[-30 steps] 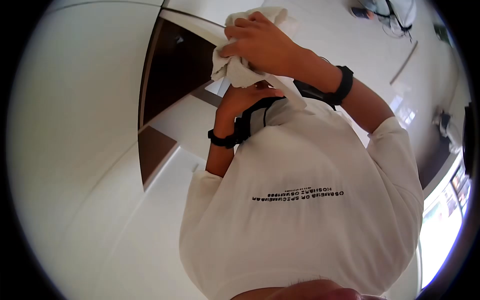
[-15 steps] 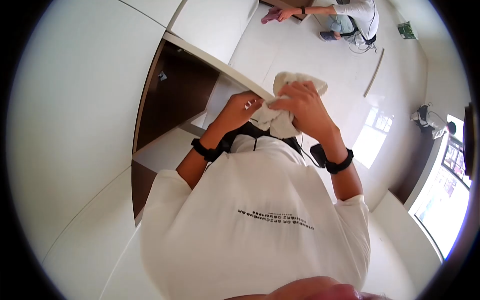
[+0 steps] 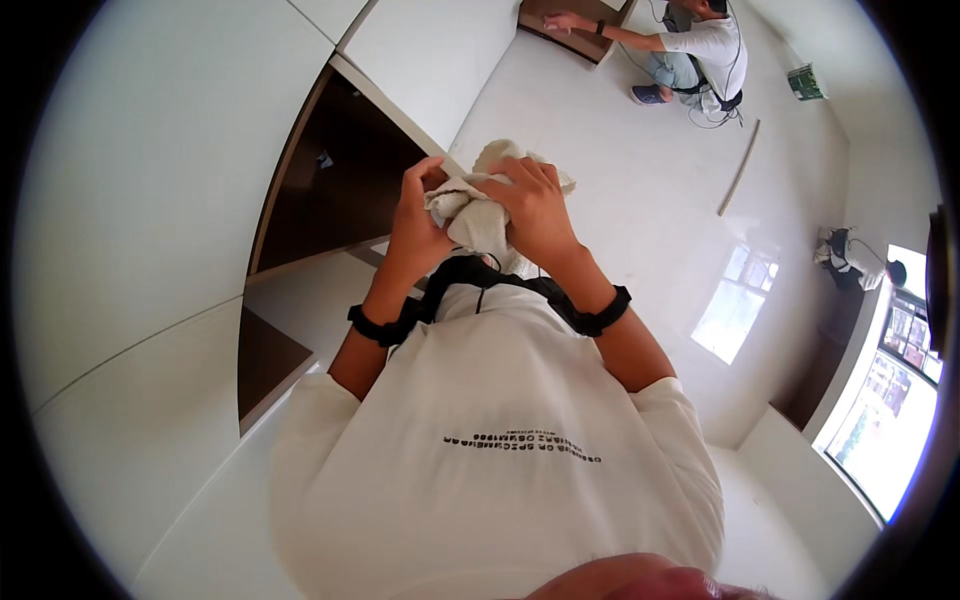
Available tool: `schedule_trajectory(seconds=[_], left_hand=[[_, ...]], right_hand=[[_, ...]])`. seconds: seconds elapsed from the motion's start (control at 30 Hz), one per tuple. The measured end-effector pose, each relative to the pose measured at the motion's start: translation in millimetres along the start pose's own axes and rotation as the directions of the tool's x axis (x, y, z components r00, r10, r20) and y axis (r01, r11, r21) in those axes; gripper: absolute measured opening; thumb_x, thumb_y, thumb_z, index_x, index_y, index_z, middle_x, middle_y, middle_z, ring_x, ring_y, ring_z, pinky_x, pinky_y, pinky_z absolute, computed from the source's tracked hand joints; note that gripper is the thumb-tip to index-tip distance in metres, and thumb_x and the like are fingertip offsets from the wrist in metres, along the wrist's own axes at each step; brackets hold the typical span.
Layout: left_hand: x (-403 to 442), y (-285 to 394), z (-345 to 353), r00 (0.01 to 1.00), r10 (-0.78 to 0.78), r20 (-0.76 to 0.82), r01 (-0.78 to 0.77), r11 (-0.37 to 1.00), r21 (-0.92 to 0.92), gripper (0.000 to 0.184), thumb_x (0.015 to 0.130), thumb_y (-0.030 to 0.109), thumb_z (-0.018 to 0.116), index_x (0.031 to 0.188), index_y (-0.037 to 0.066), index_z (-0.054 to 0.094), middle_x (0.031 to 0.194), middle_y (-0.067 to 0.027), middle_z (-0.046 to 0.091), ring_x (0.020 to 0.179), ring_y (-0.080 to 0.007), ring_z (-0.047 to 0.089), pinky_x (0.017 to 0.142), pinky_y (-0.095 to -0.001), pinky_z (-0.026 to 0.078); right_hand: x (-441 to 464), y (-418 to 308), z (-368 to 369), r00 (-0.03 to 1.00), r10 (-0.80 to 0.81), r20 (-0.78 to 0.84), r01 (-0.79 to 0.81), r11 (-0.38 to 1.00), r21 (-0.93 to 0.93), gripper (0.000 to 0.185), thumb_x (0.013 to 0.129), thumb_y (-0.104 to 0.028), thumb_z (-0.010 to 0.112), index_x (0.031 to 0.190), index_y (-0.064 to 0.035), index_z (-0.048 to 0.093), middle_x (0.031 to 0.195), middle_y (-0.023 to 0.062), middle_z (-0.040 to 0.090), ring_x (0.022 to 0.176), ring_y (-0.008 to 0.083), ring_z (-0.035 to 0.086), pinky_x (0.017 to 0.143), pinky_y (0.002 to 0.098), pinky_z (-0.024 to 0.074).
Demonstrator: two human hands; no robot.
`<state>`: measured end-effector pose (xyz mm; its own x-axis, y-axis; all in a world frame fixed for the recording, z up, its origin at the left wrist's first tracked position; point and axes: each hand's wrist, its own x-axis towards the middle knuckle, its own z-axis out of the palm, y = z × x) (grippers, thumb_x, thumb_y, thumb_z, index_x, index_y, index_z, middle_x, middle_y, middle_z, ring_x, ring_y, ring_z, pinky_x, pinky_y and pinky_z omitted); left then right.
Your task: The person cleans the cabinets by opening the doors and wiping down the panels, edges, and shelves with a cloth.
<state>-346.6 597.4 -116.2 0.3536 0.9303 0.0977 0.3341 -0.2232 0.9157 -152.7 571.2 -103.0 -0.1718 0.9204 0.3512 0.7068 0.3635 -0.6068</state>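
Observation:
A crumpled off-white cloth (image 3: 482, 226) is bunched between my two hands in front of my waist. My right hand (image 3: 540, 208) grips it from the right, with part of the cloth bulging out beyond the knuckles. On the other side, my left hand (image 3: 412, 222) has its fingers and thumb curled around the cloth's left end. Just past my left hand runs the pale edge of a cabinet panel (image 3: 400, 115). The open cabinet's dark brown interior (image 3: 335, 180) lies to the left.
White cabinet doors (image 3: 160, 170) fill the left side. Farther off, another person (image 3: 705, 60) squats on the pale floor (image 3: 600, 130), one arm reaching to a brown cabinet opening (image 3: 580, 30). A long thin strip (image 3: 740, 165) and a green container (image 3: 805, 82) are at the right.
Both hands and the cloth have shifted left, and my left hand now holds the cloth's left end. The other person's hand has moved to the cabinet opening; their pink cloth no longer shows.

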Motion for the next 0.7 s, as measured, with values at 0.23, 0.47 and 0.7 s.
schedule_trajectory(seconds=[0.23, 0.47, 0.7], left_hand=[[-36.9, 2.8, 8.9, 0.999, 0.033, 0.028, -0.034, 0.997, 0.07, 0.104, 0.074, 0.003, 0.084, 0.157, 0.005, 0.021, 0.15, -0.0148, 0.03, 0.137, -0.0308, 0.042, 0.107, -0.0403, 0.046], [-33.6, -25.6, 0.1, 0.988, -0.001, 0.152, 0.09, 0.812, -0.577, 0.094, 0.082, -0.008, 0.063, 0.159, 0.006, 0.011, 0.153, -0.0157, 0.035, 0.143, -0.0268, 0.036, 0.118, -0.0421, 0.03], [-38.1, -19.1, 5.4, 0.965, 0.012, 0.263, 0.077, 0.942, -0.327, 0.095, 0.09, 0.015, 0.072, 0.16, 0.009, 0.008, 0.162, -0.0139, 0.02, 0.149, -0.027, 0.024, 0.12, -0.0443, 0.024]], right_hand=[[-30.4, -16.0, -8.5, 0.999, -0.035, 0.026, 0.036, 0.998, -0.046, 0.044, 0.06, 0.001, 0.076, 0.1, -0.0191, 0.076, 0.106, 0.0019, 0.063, 0.102, 0.0242, 0.06, 0.089, 0.0403, 0.042], [5.1, -20.9, 11.4, 0.994, -0.025, -0.107, 0.002, 0.976, -0.216, 0.036, 0.076, -0.008, 0.069, 0.109, -0.022, 0.071, 0.107, 0.0037, 0.061, 0.101, 0.0228, 0.06, 0.089, 0.0394, 0.0411], [-14.9, -14.5, 17.9, 0.988, -0.031, -0.151, -0.001, 0.977, -0.213, 0.04, 0.074, -0.012, 0.072, 0.113, -0.0219, 0.069, 0.112, 0.0044, 0.062, 0.107, 0.0242, 0.058, 0.096, 0.0424, 0.0394]])
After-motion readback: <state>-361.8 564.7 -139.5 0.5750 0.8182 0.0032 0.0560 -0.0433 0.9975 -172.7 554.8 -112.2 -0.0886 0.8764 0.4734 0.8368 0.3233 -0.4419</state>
